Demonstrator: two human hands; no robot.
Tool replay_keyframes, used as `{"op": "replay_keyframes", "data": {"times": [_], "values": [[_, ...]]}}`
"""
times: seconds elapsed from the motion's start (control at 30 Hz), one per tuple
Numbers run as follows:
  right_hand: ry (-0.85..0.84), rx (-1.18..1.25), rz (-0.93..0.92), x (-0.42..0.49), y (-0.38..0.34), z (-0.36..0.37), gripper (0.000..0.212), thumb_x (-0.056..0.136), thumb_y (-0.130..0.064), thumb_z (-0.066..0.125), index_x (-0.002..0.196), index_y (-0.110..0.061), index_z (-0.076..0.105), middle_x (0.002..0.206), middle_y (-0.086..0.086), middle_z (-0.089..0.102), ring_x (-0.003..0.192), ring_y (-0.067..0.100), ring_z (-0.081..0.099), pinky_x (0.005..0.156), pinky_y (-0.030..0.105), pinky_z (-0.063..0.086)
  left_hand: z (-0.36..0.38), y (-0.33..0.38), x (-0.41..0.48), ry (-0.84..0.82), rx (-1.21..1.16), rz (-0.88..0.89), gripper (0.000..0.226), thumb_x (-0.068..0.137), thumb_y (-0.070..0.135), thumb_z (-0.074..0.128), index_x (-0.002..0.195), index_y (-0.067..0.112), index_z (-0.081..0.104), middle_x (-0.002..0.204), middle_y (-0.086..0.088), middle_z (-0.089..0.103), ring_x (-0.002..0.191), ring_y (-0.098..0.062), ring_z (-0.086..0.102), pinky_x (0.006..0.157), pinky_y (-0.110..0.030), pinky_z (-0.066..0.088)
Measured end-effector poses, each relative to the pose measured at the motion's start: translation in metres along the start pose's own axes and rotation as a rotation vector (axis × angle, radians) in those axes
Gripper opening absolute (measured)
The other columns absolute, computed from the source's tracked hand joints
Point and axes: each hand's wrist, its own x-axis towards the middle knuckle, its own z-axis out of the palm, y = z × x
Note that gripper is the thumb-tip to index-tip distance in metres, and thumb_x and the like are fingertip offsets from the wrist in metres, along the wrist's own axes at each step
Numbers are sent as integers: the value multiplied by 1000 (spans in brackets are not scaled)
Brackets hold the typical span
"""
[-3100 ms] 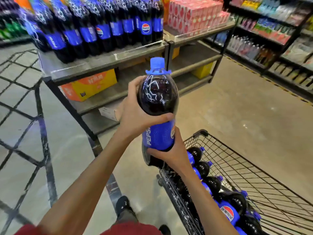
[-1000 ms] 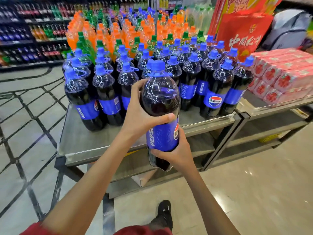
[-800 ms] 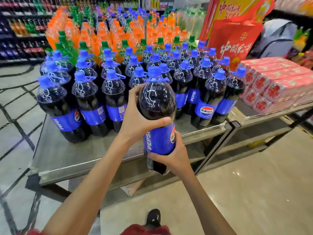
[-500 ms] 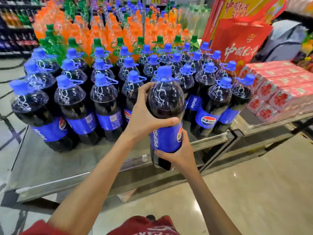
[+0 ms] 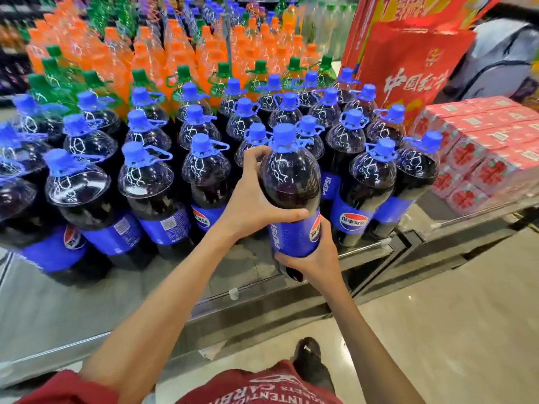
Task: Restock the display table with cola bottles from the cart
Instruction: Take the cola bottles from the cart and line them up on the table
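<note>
I hold a large cola bottle (image 5: 288, 182) with a blue cap and blue label upright over the front of the grey display table (image 5: 73, 310). My left hand (image 5: 250, 199) grips its dark shoulder from the left, thumb across the front. My right hand (image 5: 315, 258) cups its lower part and label from below. Its base hangs just above the table's front edge, in a gap between the front-row cola bottles (image 5: 151, 188). The cart is out of view.
Several rows of cola bottles fill the table, with orange and green soda bottles (image 5: 151, 53) behind them. Pink boxed packs (image 5: 490, 147) lie on the adjoining table at right, below a red sign (image 5: 414, 59). My shoe (image 5: 309, 360) stands on the floor.
I have stepped closer and leaned over the table. The bottle in both hands has moved forward and down toward the gap in the front row. The cart has dropped out of view.
</note>
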Motion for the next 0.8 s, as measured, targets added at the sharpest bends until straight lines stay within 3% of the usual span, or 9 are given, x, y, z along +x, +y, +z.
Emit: {"op": "replay_keyframes", "data": {"times": [0.1,0.27,0.4,0.57,0.7,0.8], "values": [[-17,-11,-3,16,12,-6,102,55,-22,101,138,-29,41,123,-20,61,111,1,63,91,32,59,10,-8,10,3,23,-15,109,49,38,99,133,38,29,140,3,49,129,-10,54,112,-42,43],[-22,-44,37,39,31,-10,100,50,-34,99,131,-38,42,116,-34,60,108,-3,63,94,38,57,24,-19,23,-39,66,-42,112,52,23,100,137,28,27,133,8,54,125,-6,56,111,-42,45],[-38,-114,95,50,43,-14,106,52,-34,100,139,-34,40,110,-35,58,99,-13,58,96,29,52,32,-27,28,-45,71,-64,112,53,17,100,136,26,25,134,6,52,125,-3,55,111,-36,45],[-21,-240,114,60,50,-14,116,50,-39,100,146,-25,37,130,-8,63,119,15,62,99,40,53,38,-36,30,-75,68,-62,118,51,15,101,140,28,23,135,7,49,129,-5,52,112,-34,43],[15,-325,120,60,56,-9,116,51,-43,98,147,-23,37,132,-3,62,122,18,60,97,39,54,42,-42,23,-105,76,-68,119,52,13,100,140,30,22,132,9,51,132,-9,49,112,-32,43],[42,-339,124,57,59,-6,113,51,-45,97,145,-23,40,130,-1,62,121,20,60,95,41,55,43,-44,21,-120,77,-85,119,53,11,100,139,32,20,134,11,47,129,1,49,109,-25,44]]}}
